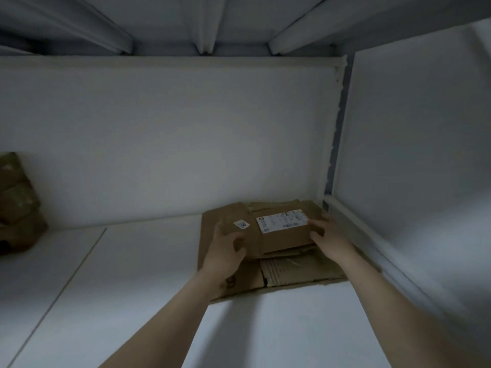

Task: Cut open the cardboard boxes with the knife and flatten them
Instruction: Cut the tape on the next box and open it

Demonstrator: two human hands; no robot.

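A stack of flattened brown cardboard (pixel 297 272) lies on a white shelf (pixel 119 288), pushed into its back right corner. On top lies a folded cardboard piece (pixel 284 236) with a white shipping label and a small white sticker. My left hand (pixel 225 248) rests on the left part of this top piece with its fingers loosely bent. My right hand (pixel 326 235) holds the right edge of the piece near the label. No knife is in view.
White walls close the shelf at the back (pixel 172 144) and on the right (pixel 414 155). Another shelf's underside with ribs runs overhead (pixel 204 25). A brownish bundle (pixel 18 203) sits at the far left against the back wall.
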